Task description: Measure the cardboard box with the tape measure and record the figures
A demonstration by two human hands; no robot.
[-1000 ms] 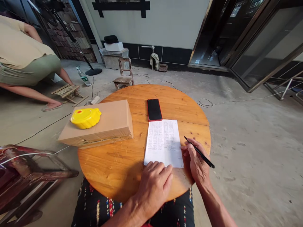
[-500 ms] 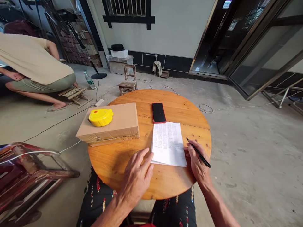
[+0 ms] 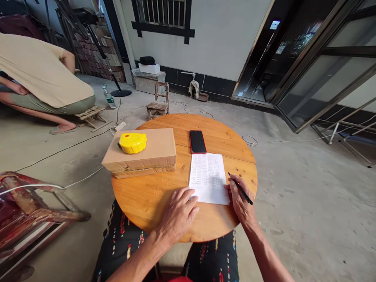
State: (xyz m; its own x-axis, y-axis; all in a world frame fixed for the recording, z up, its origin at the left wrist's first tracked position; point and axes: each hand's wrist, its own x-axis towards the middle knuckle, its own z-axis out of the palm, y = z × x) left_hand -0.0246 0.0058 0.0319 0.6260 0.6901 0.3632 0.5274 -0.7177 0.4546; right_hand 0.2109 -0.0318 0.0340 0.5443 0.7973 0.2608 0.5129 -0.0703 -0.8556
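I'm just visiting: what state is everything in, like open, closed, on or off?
Smartphone: face up, screen dark
Paper: flat, upper part covered in rows of writing
Black pen: held, tip beyond the paper's right edge
Right hand: closed around the pen
Left hand: open, fingertips at the paper's lower left
Cardboard box: closed
Plastic bottle: upright
Glass door: open

Left hand [image 3: 179, 210] uncurled, moved from bottom edge of paper [image 3: 208, 176] to its lower-left corner, lower centre frame. Co-worker [image 3: 44, 72], upper left: lowered onto stool [image 3: 90, 112].
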